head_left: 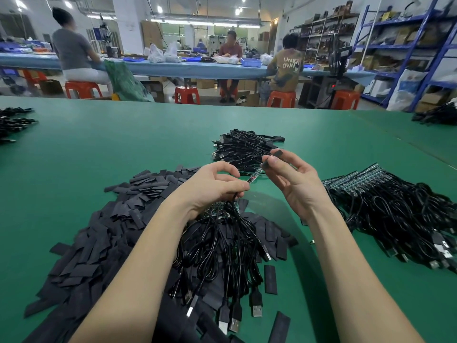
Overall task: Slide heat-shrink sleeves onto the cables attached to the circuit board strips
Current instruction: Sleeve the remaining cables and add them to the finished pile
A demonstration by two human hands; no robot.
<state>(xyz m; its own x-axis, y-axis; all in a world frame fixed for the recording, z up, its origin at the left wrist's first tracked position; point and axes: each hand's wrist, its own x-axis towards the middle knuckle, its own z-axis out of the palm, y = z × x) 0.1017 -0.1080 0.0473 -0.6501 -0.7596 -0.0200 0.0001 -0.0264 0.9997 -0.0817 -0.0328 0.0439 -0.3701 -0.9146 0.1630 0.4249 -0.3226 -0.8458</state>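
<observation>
At the far left of the green table [99, 149] we see a small cluster of black cables [13, 122] by the edge. Nearer us, a wide heap of flat black heat-shrink sleeves [103, 233] spreads from the lower left towards the middle. Over that heap our left hand [212, 186] has its fingers curled, thumb and forefinger pinching the near end of a narrow circuit board strip [254, 176] where its cable leaves it. A bundle of USB cables [222, 258] hangs from the same hand, spilling towards us with the plugs lying on the sleeves; a few more green strips show just under the palm.

The held strip has its long axis on a diagonal — the low end at the left fingertips, the far end pointing up, away and to the right. There our right hand [289, 177] meets it: thumb and forefinger pinch a short black sleeve [266, 165] at the strip's far tip, the other fingers loosely bent. Whether the sleeve is already over the tip, we cannot tell.

Behind the hands lies a pile of coiled black cables [244, 147]. To the right — well apart from the hands — a fanned row of strips with cables attached [385, 204] rests on the table.
</observation>
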